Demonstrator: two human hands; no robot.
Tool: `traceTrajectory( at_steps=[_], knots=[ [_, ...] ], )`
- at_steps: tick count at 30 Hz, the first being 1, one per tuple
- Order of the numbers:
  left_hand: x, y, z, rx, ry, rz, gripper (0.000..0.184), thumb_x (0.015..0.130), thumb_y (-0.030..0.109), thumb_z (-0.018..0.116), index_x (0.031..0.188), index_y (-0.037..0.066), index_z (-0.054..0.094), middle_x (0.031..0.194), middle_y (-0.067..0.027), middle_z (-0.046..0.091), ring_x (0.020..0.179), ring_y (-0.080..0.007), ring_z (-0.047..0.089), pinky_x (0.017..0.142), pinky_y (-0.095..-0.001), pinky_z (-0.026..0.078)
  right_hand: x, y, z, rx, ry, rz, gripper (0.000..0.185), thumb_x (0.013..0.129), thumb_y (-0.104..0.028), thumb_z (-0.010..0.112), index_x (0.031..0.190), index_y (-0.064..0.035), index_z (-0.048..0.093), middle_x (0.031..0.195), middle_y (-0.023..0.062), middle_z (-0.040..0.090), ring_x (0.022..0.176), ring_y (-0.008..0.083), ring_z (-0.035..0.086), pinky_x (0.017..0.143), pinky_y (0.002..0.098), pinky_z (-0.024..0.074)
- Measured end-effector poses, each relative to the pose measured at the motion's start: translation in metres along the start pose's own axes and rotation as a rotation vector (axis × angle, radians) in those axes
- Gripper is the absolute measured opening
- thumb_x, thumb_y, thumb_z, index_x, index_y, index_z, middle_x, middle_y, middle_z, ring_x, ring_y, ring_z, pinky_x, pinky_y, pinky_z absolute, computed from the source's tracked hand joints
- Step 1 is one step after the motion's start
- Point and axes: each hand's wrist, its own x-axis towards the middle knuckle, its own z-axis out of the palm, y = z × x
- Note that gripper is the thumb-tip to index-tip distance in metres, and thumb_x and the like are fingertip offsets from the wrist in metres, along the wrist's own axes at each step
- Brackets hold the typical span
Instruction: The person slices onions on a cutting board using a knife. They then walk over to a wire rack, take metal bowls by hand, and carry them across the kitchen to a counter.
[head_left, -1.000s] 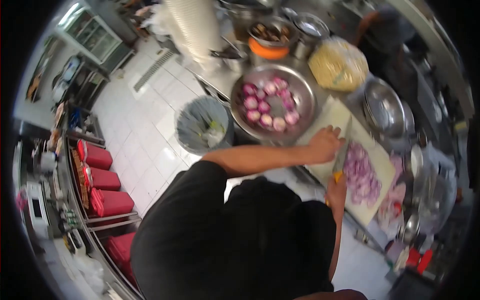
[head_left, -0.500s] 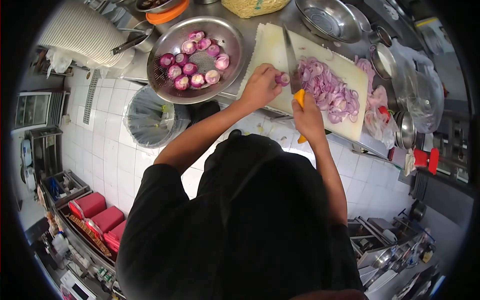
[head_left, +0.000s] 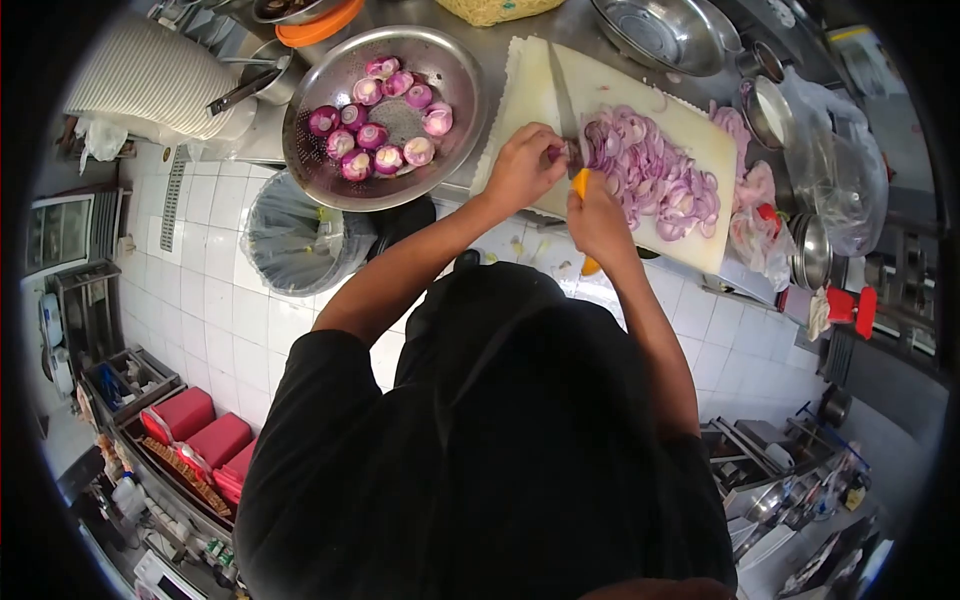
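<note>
My left hand (head_left: 524,168) is closed on a peeled red onion (head_left: 556,154), pressing it on the white cutting board (head_left: 525,90). In my right hand (head_left: 599,214) is the yellow handle of a long kitchen knife (head_left: 562,95). Its blade points away from me and lies against the onion's right side, so the exact contact is partly hidden by my fingers. Right of the blade spreads a heap of thin onion slices (head_left: 655,180). To the left, a perforated steel colander (head_left: 300,150) holds several whole peeled onions (head_left: 371,136).
A bin with a clear liner (head_left: 290,240) stands on the floor below the colander. Behind the board is a steel bowl (head_left: 660,40). Plastic bags (head_left: 835,170) and a pink cloth-like bundle (head_left: 755,190) lie at the right. Stacked white plates (head_left: 150,75) are at far left.
The knife and my right hand have shifted left, bringing the blade against the onion. My left hand keeps its grip. The whole view has moved slightly.
</note>
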Motion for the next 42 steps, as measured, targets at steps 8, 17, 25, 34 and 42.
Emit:
traceTrajectory(
  at_steps=[8,17,25,34,42],
  knots=[
    [0.004,0.003,0.007,0.034,-0.028,0.017,0.028,0.067,-0.002,0.071,0.093,0.002,0.060,0.094,-0.0132,0.060,0.084,-0.0311,0.061,0.076,-0.0375,0.050,0.014,-0.001,-0.010,0.260,-0.198,0.248,0.032,0.093,-0.024,0.052,0.112,0.0015,0.046,0.089,0.0268,0.064,0.067,0.0352,0.067,0.060,0.0448,0.0519],
    [0.043,-0.009,-0.008,0.557,0.028,0.168,0.031,0.070,0.010,0.071,0.100,0.003,0.067,0.102,-0.0150,0.059,0.098,-0.0354,0.056,0.084,-0.0448,0.046,-0.004,0.009,-0.039,0.449,0.002,0.228,0.032,0.094,-0.025,0.054,0.112,0.0013,0.051,0.079,0.0128,0.060,0.052,0.0222,0.060,0.050,0.0346,0.0497],
    [0.021,0.011,0.031,0.283,-0.115,-0.004,0.025,0.072,0.009,0.072,0.096,0.004,0.066,0.094,-0.0138,0.060,0.089,-0.0353,0.059,0.077,-0.0457,0.047,-0.017,0.025,-0.046,0.479,0.032,0.272,0.021,0.095,-0.020,0.053,0.105,-0.0015,0.052,0.070,0.0067,0.053,0.048,0.0157,0.052,0.043,0.0299,0.0445],
    [-0.004,0.012,-0.020,0.358,-0.131,0.193,0.022,0.069,-0.003,0.069,0.090,0.004,0.069,0.091,-0.0105,0.053,0.084,-0.0291,0.055,0.076,-0.0388,0.048,-0.027,0.013,-0.022,0.464,-0.069,0.247,0.027,0.095,-0.025,0.054,0.106,-0.0010,0.049,0.069,0.0086,0.053,0.046,0.0175,0.054,0.042,0.0311,0.0459],
    [-0.014,0.016,-0.033,0.223,-0.114,0.061,0.026,0.069,0.001,0.071,0.095,0.001,0.068,0.104,-0.0137,0.057,0.097,-0.0330,0.057,0.082,-0.0395,0.050,-0.018,0.059,0.017,0.203,0.064,0.118,0.031,0.095,-0.025,0.054,0.112,-0.0001,0.049,0.073,0.0169,0.061,0.048,0.0241,0.061,0.047,0.0371,0.0493]
  ],
)
